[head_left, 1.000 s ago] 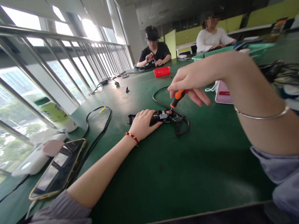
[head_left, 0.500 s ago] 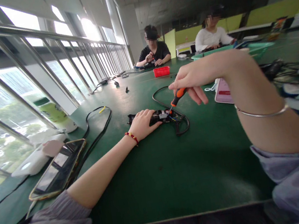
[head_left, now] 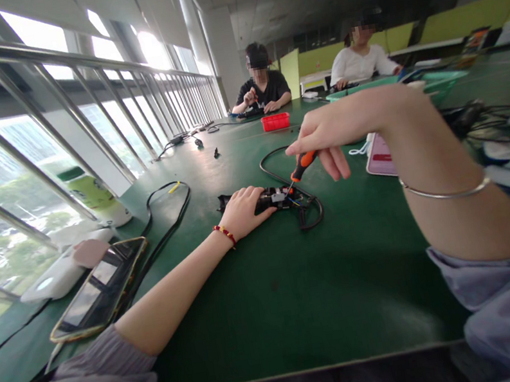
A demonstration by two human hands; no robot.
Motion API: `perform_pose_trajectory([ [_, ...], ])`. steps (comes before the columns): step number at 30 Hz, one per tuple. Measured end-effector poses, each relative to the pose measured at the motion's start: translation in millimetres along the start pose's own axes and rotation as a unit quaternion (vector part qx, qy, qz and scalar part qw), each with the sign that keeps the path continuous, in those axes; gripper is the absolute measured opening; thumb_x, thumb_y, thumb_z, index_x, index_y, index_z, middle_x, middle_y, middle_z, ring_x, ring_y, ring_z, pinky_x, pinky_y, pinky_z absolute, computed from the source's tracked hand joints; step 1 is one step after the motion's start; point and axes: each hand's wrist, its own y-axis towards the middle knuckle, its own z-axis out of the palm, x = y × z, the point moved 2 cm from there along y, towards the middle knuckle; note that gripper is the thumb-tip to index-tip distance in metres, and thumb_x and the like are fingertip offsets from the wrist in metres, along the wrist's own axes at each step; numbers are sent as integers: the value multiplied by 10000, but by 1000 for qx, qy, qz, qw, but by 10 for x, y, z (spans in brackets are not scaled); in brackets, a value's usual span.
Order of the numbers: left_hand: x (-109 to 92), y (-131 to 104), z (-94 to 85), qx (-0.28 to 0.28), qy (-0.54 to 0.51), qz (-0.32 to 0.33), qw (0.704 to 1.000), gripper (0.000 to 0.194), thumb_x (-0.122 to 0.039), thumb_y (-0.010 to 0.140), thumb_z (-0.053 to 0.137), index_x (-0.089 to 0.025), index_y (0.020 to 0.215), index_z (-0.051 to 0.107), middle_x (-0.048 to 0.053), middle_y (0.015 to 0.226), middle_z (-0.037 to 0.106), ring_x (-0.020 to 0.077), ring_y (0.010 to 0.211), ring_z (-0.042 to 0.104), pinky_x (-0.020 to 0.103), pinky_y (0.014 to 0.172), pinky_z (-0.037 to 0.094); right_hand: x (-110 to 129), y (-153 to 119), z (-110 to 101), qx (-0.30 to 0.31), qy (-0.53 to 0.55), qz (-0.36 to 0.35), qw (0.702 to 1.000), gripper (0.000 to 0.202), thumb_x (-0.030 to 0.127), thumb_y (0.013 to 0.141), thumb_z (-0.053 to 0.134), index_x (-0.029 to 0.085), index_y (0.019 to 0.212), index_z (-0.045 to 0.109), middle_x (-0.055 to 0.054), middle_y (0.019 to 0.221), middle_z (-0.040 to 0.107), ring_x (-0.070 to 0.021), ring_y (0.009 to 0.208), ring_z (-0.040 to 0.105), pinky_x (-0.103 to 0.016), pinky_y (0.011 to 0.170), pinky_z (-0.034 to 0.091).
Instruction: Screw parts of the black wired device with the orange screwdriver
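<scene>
My left hand is wrapped over a black device lying on the green table, thumb along its near side. Parts and thin wires show at the device's right end, and a black cable loops around there. In my right hand is an orange and black screwdriver, gripped by the handle from above and tilted. Its shaft points down to the open right end of the device; the exact contact spot is too small to tell.
A red box stands beyond the device. On the left lie a phone, a white device, cables and a green cup. To the right are a pink phone and a green basket. Two people sit across the table.
My right hand and the screwdriver handle have shifted very slightly left. My left hand and the device have stayed in place. Across the table, the person in white has moved a little.
</scene>
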Motion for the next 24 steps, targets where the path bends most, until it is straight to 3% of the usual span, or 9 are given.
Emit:
perform_pose_trajectory([
  [4, 2, 2, 4, 1, 2, 0, 1000, 465, -508, 830, 478, -151, 1125, 517, 100, 1040, 594, 249, 961, 552, 376, 862, 425, 11, -1, -28, -20, -2, -35, 999, 383, 454, 823, 457, 180, 997, 661, -52, 769, 695, -191, 716, 653, -356, 733, 475],
  [8, 10, 2, 6, -1, -3, -1, 1000, 463, -502, 827, 487, -151, 1129, 515, 99, 1048, 594, 247, 971, 553, 376, 873, 423, -5, 11, -66, -41, -16, -81, 996, 375, 386, 756, 564, 231, 1092, 626, -32, 926, 693, -192, 760, 651, -334, 685, 484],
  [10, 11, 0, 7, -3, -7, -1, 1000, 467, -502, 827, 487, -150, 1132, 514, 101, 1050, 595, 248, 976, 553, 380, 878, 423, -9, 23, -58, -45, -15, -64, 997, 373, 449, 785, 516, 191, 1013, 659, -49, 847, 695, -194, 737, 648, -349, 709, 481],
  [13, 7, -2, 9, -4, -14, -1, 1000, 467, -508, 824, 487, -159, 1133, 511, 98, 1053, 596, 250, 981, 553, 390, 889, 421, 6, 33, -29, -54, -8, -29, 998, 566, 584, 838, 347, 137, 938, 680, -79, 727, 678, -208, 708, 639, -388, 742, 463],
  [16, 0, -3, 6, -5, -19, 1, 1000, 462, -507, 823, 488, -166, 1135, 507, 96, 1064, 595, 249, 989, 552, 394, 899, 418, 33, 26, -10, -48, -4, -39, 998, 679, 618, 860, 217, 122, 954, 671, -89, 723, 666, -197, 689, 623, -382, 722, 450],
  [21, -5, -3, -4, 0, -16, -2, 1000, 459, -503, 822, 490, -166, 1134, 507, 96, 1054, 596, 247, 982, 556, 390, 893, 420, -28, 14, -55, -73, -33, -53, 995, 487, 564, 801, 432, 206, 1081, 608, -38, 770, 662, -176, 668, 601, -328, 635, 421],
  [24, -5, -15, -12, -4, -23, -3, 1000, 473, -504, 822, 493, -168, 1155, 495, 93, 1075, 592, 247, 999, 550, 386, 900, 414, -88, 30, -83, -103, -58, -77, 990, 489, 534, 741, 528, 235, 1124, 577, -34, 835, 661, -187, 716, 597, -314, 622, 404],
])
